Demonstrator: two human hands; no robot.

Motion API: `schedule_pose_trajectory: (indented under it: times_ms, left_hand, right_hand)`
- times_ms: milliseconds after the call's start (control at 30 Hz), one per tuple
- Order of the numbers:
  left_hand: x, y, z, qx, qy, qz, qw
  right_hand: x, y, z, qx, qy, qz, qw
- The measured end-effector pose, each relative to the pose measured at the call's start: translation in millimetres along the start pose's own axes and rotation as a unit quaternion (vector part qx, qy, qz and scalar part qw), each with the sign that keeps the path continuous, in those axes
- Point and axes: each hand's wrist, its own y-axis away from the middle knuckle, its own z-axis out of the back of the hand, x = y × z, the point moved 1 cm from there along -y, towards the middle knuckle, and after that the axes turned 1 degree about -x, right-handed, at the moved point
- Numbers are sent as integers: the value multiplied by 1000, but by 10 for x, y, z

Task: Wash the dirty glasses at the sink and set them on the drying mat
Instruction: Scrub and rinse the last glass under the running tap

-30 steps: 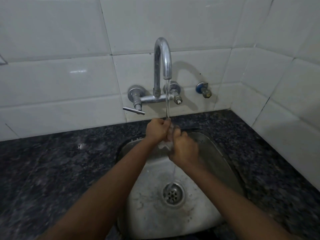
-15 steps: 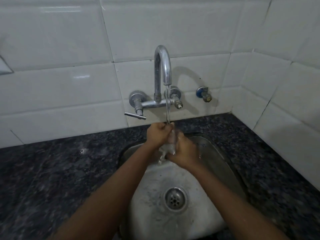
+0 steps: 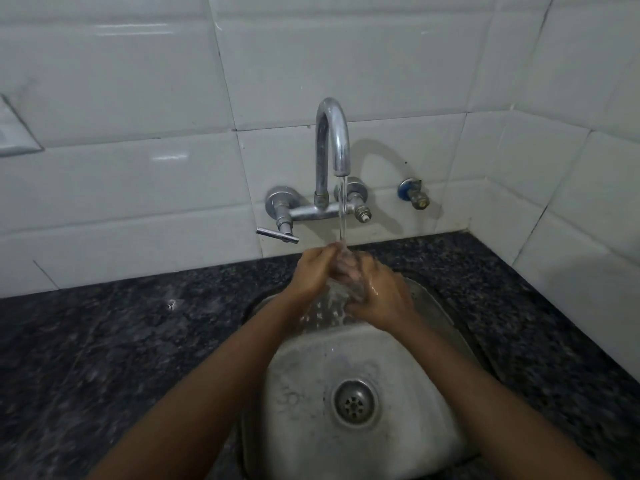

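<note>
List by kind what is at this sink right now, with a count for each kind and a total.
Clear glass, held between the left hand and right hand under the running water: 1
Hands: 2
Tap spout: 1
Lever handle: 1
Blue-collared wall valve: 1
Steel sink: 1
Drain strainer: 1
Total: 8
</note>
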Motion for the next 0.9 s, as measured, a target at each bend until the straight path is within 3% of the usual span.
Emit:
schedule_pose_trajectory:
  times_ms: [67,133,167,200,267,300,333,367,400,500,600,700,733,800,833,867,900]
  left_hand:
    - [10,84,114,119,-15,-69,990]
    - [23,171,240,264,-197,-132,935]
    - [37,162,276,326,-338,-151,870]
    - [43,113,294,363,-487,-169,776]
    - [-10,26,289,356,-711,-201,572]
    - [-47,-9,256,334,-768,-230,496]
    - [-83,-44,211,313,-801,-247,447]
    - [-106,-73,152,298,-818,-250,425]
    - [-109,-96,81,298,-819,-234,431]
    - [-75,-144,-111,370,-727,-65,574]
    - [-74,-85,-141,392,-670,3,631]
    - [-30,9,-140,286,-692,-81,658]
    - [-14,8,-142,248,-719,-135,635]
    - [-35,-5,-123,229,-802,-208,511]
    - [-39,-32,-89,237,-801,-215,505]
    - [-55,-53,-32,240,-774,-221,543]
    - [-83,-67,25,244,-721,-227,608]
  right_hand:
    - [-94,-38,21,15,-23,17,999]
    - [-146,-85,17,27,-17,46,998]
    - [-153,-109,1,37,-13,65,997]
    - [-146,-133,-20,45,-9,83,995]
    - [-116,-168,-67,46,-28,110,992]
    - [-94,-184,-87,41,-54,114,991]
    - [-75,-202,-102,33,-84,115,989]
    - [-54,-227,-115,25,-111,112,987]
    - [-41,-258,-118,18,-131,109,985]
    - [-48,-327,-123,41,-143,100,984]
    - [-115,-321,-170,59,-49,131,988]
    - [-149,-300,-190,46,-78,131,987]
    - [-158,-300,-183,31,-99,123,987]
    - [-159,-298,-149,5,-152,99,983]
    - [-160,-296,-121,0,-183,89,979]
    - [-161,-293,-94,0,-209,80,975]
    - [-171,-288,-71,5,-228,65,971]
